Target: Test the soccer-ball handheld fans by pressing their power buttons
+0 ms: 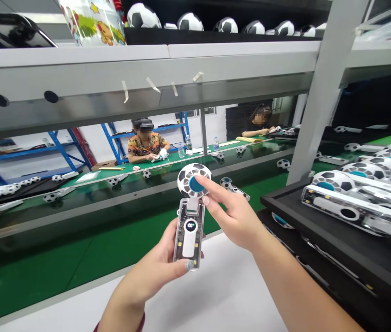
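Over white table (pixel 223 295), fan (pixel 190 221) in left hand (pixel 162 263) grip

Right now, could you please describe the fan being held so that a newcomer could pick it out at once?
Start at the green conveyor belt and come to the white table in front of it. Above that table, the left hand holds up a handheld fan. Unlike the fans in the black tray, its small screen is lit and the right hand touches its blue hub.

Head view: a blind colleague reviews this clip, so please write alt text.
The left hand holds a clear-handled handheld fan upright while the right hand puts a fingertip on its blue hub, above a green conveyor belt; more fans fill a black tray at right.
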`<state>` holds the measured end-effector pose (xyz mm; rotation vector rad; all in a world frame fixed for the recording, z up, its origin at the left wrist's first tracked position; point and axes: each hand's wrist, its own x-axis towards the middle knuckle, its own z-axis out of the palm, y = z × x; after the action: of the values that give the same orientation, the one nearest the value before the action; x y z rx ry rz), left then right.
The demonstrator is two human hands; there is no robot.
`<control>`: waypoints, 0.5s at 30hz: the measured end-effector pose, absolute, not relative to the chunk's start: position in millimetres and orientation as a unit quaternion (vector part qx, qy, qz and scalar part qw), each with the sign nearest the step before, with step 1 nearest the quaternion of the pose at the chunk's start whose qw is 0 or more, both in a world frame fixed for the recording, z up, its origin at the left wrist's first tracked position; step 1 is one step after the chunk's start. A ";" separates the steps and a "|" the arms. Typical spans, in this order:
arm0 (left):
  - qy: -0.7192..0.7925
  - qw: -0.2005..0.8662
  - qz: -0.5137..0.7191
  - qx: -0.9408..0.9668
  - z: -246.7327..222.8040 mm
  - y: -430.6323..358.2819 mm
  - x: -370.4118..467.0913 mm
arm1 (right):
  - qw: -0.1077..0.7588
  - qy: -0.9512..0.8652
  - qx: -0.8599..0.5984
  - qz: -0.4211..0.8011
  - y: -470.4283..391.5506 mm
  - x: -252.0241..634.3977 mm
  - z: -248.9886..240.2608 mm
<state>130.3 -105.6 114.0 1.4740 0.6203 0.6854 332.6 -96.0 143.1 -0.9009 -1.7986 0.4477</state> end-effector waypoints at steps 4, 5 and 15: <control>0.259 0.656 0.297 0.644 113.7 -106.3 133.7 | 0.503 -0.754 -0.379 0.188 -94.9 335.7 142.2; 0.260 0.661 0.297 0.638 113.5 -107.1 135.7 | 0.499 -0.757 -0.379 0.187 -95.1 334.9 142.2; 0.333 0.626 0.364 0.604 104.2 -108.8 153.3 | 0.443 -0.800 -0.386 0.120 -94.7 317.6 139.1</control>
<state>153.3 -108.8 104.2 1.3855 0.7646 0.8351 317.6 -94.7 139.1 -0.9561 -1.9846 0.2964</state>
